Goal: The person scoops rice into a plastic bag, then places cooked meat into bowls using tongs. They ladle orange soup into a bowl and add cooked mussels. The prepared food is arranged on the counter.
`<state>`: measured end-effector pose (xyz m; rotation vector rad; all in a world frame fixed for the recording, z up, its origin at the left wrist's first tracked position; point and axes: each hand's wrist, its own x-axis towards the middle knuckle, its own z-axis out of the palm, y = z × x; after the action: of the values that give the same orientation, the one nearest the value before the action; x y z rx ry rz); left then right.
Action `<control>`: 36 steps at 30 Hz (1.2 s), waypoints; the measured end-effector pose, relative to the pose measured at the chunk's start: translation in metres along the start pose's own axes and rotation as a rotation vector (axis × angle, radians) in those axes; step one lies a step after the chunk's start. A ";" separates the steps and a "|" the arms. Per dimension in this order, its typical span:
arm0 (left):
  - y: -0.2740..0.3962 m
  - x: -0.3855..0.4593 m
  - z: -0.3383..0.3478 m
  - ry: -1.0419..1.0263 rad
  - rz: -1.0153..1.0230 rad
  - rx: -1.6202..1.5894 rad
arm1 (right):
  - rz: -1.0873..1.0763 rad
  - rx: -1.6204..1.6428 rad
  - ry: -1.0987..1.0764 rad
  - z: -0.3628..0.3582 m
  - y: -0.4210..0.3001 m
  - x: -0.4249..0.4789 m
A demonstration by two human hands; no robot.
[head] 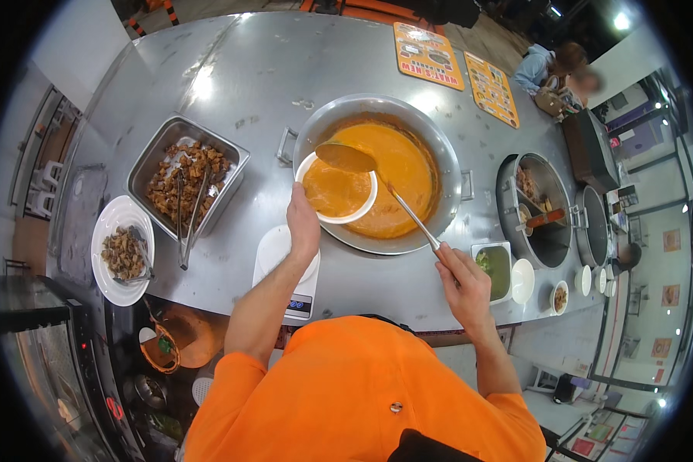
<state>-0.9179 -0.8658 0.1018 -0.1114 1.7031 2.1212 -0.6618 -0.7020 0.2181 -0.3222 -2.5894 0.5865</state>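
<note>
A white bowl (373,199) of orange sauce is held at its left side by my left hand (304,222). It sits over the near left rim of a large metal pot (346,112), which contains more of the same sauce (407,156). My right hand (464,283) grips the handle of a metal ladle (346,157). The ladle's sauce-coated head is over the far edge of the bowl. Below my left hand lies a white digital kitchen scale (286,265), partly hidden by my forearm.
A steel pan (237,156) of browned chunks with tongs (186,231) stands left, beside a white plate (144,211) of chopped food. To the right are a divided pot (546,161), a container of greens (496,271) and several white bowls (522,281). Two people (554,72) are beyond the counter.
</note>
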 end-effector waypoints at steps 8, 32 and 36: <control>-0.001 0.011 0.005 0.000 -0.053 0.011 | 0.000 -0.017 -0.001 -0.002 -0.002 0.004; -0.005 0.006 0.008 -0.036 0.062 0.045 | -0.020 -0.004 0.040 0.001 0.001 0.000; -0.003 0.009 0.005 -0.039 0.041 0.105 | -0.021 0.016 0.048 0.001 -0.001 -0.001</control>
<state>-0.9243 -0.8577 0.0976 -0.0053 1.8046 2.0438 -0.6613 -0.7037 0.2175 -0.2995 -2.5379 0.5848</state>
